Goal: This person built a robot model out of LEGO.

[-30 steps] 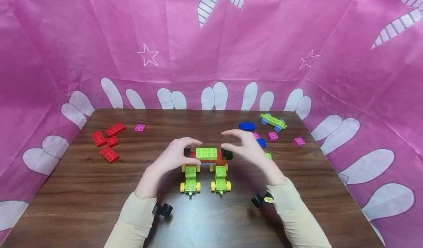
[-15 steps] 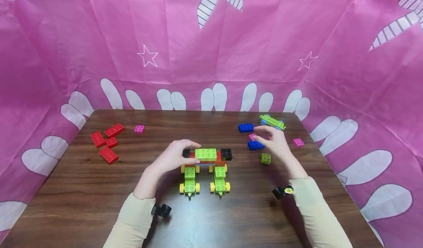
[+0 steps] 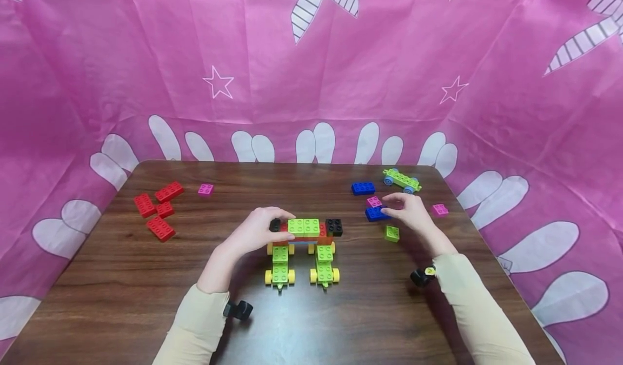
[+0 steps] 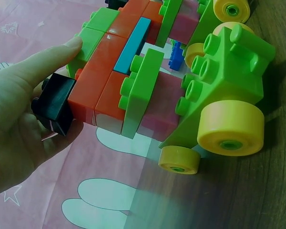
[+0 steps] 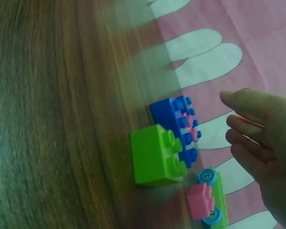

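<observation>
Your left hand (image 3: 258,227) grips the left end of the block build (image 3: 322,236), which stands on the bench (image 3: 311,327); your right hand (image 3: 411,213), fingers loosely extended, is well to the right of it. Only your left-wrist view exposes the build's flank: a pink block (image 4: 164,102) in each leg and a light-blue bar (image 4: 133,45) along the red body. Your right-wrist view shows fingers apart from the bricks, plus one extra pink brick (image 5: 199,200) at a spot your hand covers in the head view. Count on the build, from the head view: two wheeled bases (image 3: 280,272), eight yellow wheels (image 3: 336,275), two green top bricks (image 3: 296,227), two black bricks (image 3: 334,227), one per end. Left of the build: four red bricks (image 3: 160,228) and one pink piece (image 3: 205,190). Right of the build: two blue bricks (image 3: 363,188), one loose green brick (image 3: 391,233), one blue-wheeled chassis (image 3: 402,180) and two pink pieces visible from the head, one just beyond the nearer blue brick, one farther right than your hand.
</observation>
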`<act>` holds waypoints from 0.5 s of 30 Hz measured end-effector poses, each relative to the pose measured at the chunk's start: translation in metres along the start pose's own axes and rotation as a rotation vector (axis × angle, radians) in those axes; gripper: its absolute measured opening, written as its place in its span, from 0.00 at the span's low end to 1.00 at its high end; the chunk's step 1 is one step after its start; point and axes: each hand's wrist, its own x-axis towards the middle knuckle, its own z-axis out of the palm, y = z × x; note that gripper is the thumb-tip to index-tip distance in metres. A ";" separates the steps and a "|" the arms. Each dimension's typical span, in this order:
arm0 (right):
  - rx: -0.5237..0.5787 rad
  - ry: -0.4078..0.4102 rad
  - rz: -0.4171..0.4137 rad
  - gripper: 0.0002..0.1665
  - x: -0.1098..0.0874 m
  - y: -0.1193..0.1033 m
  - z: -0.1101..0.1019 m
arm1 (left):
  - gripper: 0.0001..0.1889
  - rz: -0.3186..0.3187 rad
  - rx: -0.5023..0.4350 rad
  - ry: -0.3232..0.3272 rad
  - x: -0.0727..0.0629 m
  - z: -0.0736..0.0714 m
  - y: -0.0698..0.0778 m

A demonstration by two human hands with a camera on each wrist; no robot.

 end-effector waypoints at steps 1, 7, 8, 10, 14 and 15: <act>-0.004 -0.005 -0.001 0.20 0.001 0.002 0.001 | 0.22 -0.002 -0.002 0.000 0.000 0.000 0.000; -0.001 -0.053 0.007 0.22 0.007 0.010 0.004 | 0.23 -0.010 -0.014 -0.006 0.000 0.000 0.001; -0.001 -0.064 0.004 0.23 0.008 0.010 0.004 | 0.23 -0.010 -0.013 -0.006 0.000 0.000 0.001; -0.010 -0.086 -0.003 0.24 0.010 0.010 0.005 | 0.22 -0.014 -0.015 -0.005 0.000 0.000 0.001; -0.035 -0.113 0.005 0.24 0.013 0.013 0.008 | 0.23 -0.024 -0.022 -0.004 0.000 0.000 0.000; -0.044 -0.117 0.005 0.24 0.013 0.014 0.009 | 0.23 -0.026 -0.025 -0.004 0.000 0.000 0.000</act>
